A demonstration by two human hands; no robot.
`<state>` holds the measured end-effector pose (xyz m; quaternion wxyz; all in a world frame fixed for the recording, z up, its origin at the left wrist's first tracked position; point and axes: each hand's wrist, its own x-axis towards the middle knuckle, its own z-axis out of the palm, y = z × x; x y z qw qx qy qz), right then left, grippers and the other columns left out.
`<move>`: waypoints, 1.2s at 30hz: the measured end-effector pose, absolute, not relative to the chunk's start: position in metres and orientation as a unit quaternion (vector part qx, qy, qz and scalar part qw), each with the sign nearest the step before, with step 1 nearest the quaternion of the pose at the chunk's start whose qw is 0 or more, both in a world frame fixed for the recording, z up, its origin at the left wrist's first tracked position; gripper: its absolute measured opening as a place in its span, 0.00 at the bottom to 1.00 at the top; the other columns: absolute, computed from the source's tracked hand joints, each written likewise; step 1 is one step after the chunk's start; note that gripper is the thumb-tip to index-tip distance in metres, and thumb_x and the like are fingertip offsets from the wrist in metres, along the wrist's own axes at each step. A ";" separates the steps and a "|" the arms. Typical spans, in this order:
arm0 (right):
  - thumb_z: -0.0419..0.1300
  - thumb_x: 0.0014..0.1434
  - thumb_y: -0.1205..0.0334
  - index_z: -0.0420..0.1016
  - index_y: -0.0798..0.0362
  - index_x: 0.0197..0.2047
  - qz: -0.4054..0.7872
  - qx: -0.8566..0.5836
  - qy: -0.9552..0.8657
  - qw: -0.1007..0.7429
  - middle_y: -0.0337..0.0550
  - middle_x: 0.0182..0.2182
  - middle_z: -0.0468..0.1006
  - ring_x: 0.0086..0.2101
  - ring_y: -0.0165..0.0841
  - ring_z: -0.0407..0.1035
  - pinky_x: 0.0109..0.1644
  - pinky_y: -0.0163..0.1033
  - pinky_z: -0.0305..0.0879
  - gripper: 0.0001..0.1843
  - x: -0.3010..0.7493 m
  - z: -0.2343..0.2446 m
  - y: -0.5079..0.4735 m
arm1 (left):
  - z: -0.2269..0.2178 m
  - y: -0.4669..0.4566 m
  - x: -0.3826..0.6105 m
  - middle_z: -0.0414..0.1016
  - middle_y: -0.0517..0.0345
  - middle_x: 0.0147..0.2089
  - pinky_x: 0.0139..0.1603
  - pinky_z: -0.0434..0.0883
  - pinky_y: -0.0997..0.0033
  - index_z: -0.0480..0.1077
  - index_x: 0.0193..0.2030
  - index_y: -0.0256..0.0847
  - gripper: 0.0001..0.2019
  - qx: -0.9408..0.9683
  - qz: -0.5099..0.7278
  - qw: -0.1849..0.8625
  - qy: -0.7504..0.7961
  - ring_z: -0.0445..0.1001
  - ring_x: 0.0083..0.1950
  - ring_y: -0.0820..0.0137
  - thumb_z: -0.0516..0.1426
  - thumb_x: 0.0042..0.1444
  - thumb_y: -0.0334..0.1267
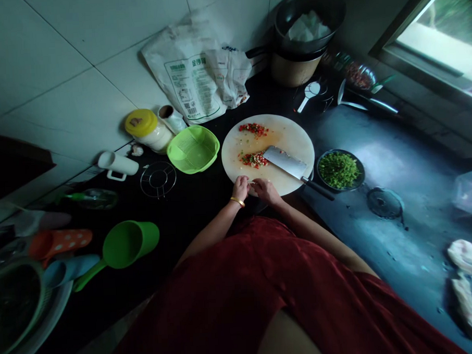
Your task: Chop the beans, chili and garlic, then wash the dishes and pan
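Both hands meet over the front edge of a round white cutting board. My left hand, with a gold bangle at its wrist, is closed with fingertips pinched together. Beside it, my right hand is closed too, its fingers bent inward. Something small and pale shows between the fingertips, too small to name. Behind the hands lies a pile of chopped red chili with pale and green bits; a second chopped chili pile is farther back. A cleaver rests flat on the board, its black handle jutting past the right edge.
A bowl of chopped greens stands right of the board. Left are a light green basket, a wire ring stand, a yellow-lidded jar and a green dipper. Stacked pans and a plastic bag stand behind.
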<state>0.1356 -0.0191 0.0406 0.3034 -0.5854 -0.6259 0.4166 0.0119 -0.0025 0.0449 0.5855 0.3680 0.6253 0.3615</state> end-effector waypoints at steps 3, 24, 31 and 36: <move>0.53 0.60 0.57 0.76 0.54 0.40 0.418 -0.604 -0.609 0.299 0.45 0.29 0.76 0.33 0.34 0.69 0.43 0.38 0.64 0.13 0.136 0.039 -0.017 | 0.041 0.001 -0.005 0.58 0.68 0.19 0.22 0.59 0.80 0.64 0.37 0.39 0.10 0.416 0.360 0.514 0.658 0.59 0.18 0.79 0.45 0.64 0.39; 0.52 0.54 0.67 0.47 0.56 0.69 0.088 -0.710 -0.693 -0.086 0.60 0.45 0.71 0.43 0.46 0.66 0.44 0.45 0.60 0.39 0.284 0.058 -0.044 | 0.037 -0.011 0.020 0.71 0.48 0.44 0.48 0.64 0.63 0.71 0.53 0.43 0.16 0.821 0.156 0.191 0.516 0.68 0.46 0.61 0.53 0.59 0.34; 0.49 0.55 0.64 0.41 0.67 0.69 0.191 -0.647 -0.738 -0.032 0.56 0.36 0.78 0.31 0.40 0.72 0.36 0.40 0.64 0.41 0.300 0.054 -0.049 | 0.026 -0.003 0.041 0.71 0.47 0.44 0.50 0.66 0.62 0.70 0.47 0.40 0.12 0.778 0.224 0.212 0.548 0.69 0.48 0.61 0.57 0.56 0.35; 0.43 0.62 0.62 0.47 0.55 0.69 0.161 -0.612 -0.774 0.027 0.50 0.36 0.77 0.30 0.35 0.70 0.34 0.37 0.64 0.32 0.300 0.057 -0.094 | 0.026 -0.028 0.012 0.71 0.46 0.44 0.49 0.67 0.63 0.69 0.46 0.37 0.10 0.692 0.353 0.177 0.604 0.69 0.47 0.63 0.52 0.59 0.34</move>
